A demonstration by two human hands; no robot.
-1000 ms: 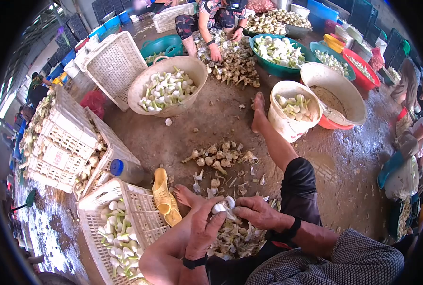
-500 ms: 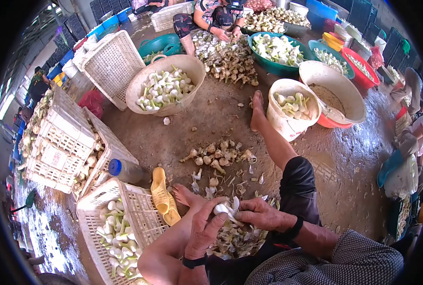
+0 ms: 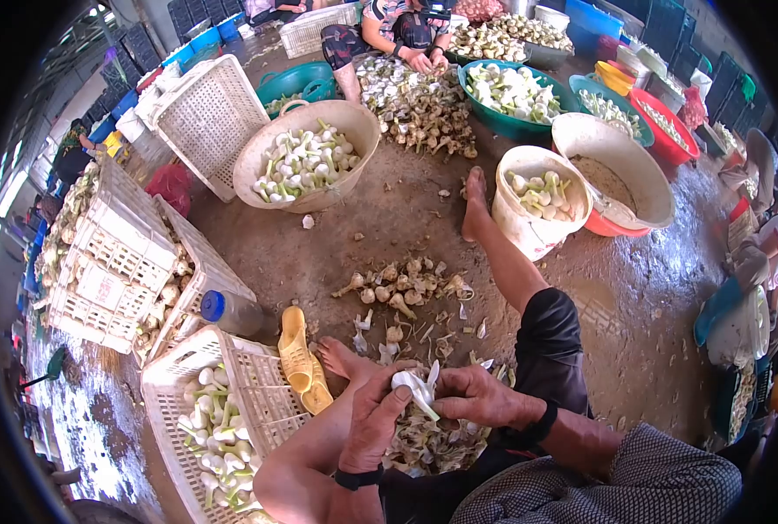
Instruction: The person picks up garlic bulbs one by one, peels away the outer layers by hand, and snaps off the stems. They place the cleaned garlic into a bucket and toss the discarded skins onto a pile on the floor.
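Note:
A white garlic bulb (image 3: 413,384) with a short green stem sits in my left hand (image 3: 373,419), gripped between thumb and fingers. My right hand (image 3: 475,397) is closed at the bulb's right side, its thumb and fingertips pinching loose papery skin that sticks up. Beneath both hands, between my legs, lies a heap of peeled-off garlic skins (image 3: 441,450). Just ahead on the floor is a small pile of unpeeled garlic bulbs (image 3: 402,284) with dry brown skins. At my left, a white plastic crate (image 3: 262,393) holds cleaned bulbs with green stems.
Yellow sandals (image 3: 295,349) and a blue-lidded jar (image 3: 240,314) stand beside the crate. Farther off are a beige basin (image 3: 364,140) of garlic, a white bucket (image 3: 533,227) and a large basin (image 3: 655,188). Another person (image 3: 385,31) sits at a garlic heap. Stacked crates (image 3: 114,262) lean at left.
The bulb has turned in my left hand, showing more white surface and its stem pointing down. A strip of skin now stands up by my right fingertips. The view shifted slightly.

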